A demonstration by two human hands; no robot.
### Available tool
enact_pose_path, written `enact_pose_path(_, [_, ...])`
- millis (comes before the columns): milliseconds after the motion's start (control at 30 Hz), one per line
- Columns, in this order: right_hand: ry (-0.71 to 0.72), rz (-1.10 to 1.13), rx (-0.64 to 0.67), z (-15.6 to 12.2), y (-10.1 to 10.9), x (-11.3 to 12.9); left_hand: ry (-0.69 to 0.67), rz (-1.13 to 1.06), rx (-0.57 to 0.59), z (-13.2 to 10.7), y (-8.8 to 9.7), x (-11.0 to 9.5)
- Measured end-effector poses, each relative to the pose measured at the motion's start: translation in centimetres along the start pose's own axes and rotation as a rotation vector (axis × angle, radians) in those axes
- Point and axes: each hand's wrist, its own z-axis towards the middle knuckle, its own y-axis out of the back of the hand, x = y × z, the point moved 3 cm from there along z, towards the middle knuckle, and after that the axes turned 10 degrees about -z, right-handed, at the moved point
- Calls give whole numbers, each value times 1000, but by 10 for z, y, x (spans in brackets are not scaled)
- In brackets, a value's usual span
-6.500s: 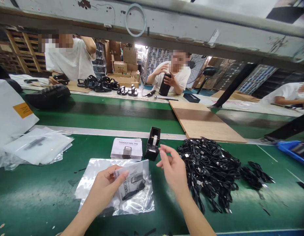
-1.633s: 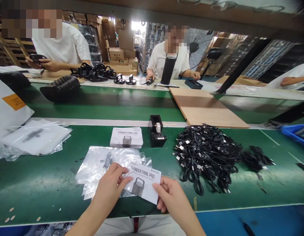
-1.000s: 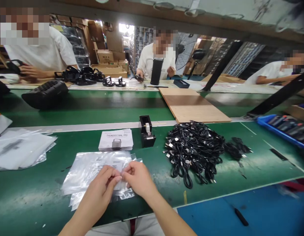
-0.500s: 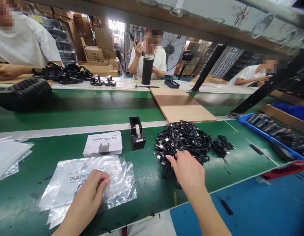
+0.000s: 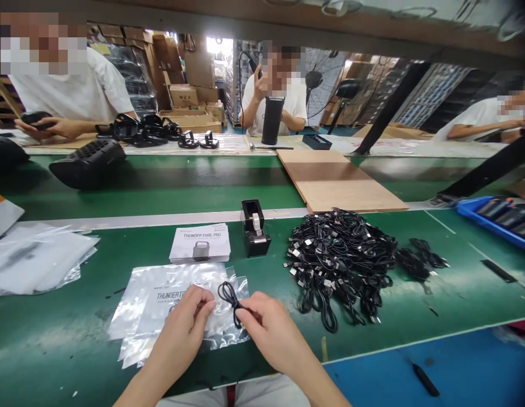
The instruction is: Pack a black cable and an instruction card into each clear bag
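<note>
My right hand (image 5: 269, 322) pinches a coiled black USB cable (image 5: 229, 295), its loop standing over the right part of the clear plastic bags. My left hand (image 5: 186, 316) is closed, thumb against fingers, on the top plastic bag (image 5: 139, 288); the exact grip is partly hidden. Through the bag shows a printed "Thunder Trail Pro" leaflet. Behind the bags lies a stack of the same leaflets (image 5: 201, 243), with a black tape dispenser (image 5: 256, 229) to its right. A large heap of coiled black cables (image 5: 343, 260) sits right of my hands.
More plastic bags (image 5: 37, 257) lie at the left. A wooden board (image 5: 347, 181) spans toward the far bench. At right is a blue tray (image 5: 491, 223) of dark devices. A black speaker (image 5: 90, 161) rests at far left. Several co-workers sit opposite.
My right hand has moved left from the cable heap to the bags, now with a coiled cable in its fingers. My left hand stays at the bag. The view has shifted left.
</note>
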Motion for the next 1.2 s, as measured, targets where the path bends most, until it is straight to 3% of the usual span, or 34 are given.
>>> enact_pose_path(167, [82, -195, 88, 8, -2, 10, -39, -51, -23, -3, 3, -2])
enact_pose_path(300, [-44, -22, -42, 22, 4, 17, -92, -36, -25, -8, 2, -9])
enact_pose_path(400, [-128, 143, -71, 31, -5, 19, -125, -47, -41, -10, 1, -13])
enact_pose_path(500, [-102, 320, 99, 32, -15, 20, -131, -86, -84, -9, 4, -13])
enact_pose_path(600, [16, 405, 306, 28, -14, 26, -120, -117, -160, -7, 14, -16])
enact_pose_path(667, [145, 316, 327, 26, -7, 35, -124, -113, -196, -6, 21, -21])
enact_pose_path(833, [464, -88, 224, 32, 9, 65, -149, -94, -262, -5, 41, -43])
enact_pose_path(1033, [486, -204, 79, 44, 55, 94, -146, -343, -342, 1, 66, -51])
enact_pose_path(1100, [537, -157, 126, 44, 73, 105, -146, -508, -284, 6, 66, -46])
enact_pose_path(1200, [615, -93, 250, 39, 92, 118, -95, -746, -20, 13, 53, -40])
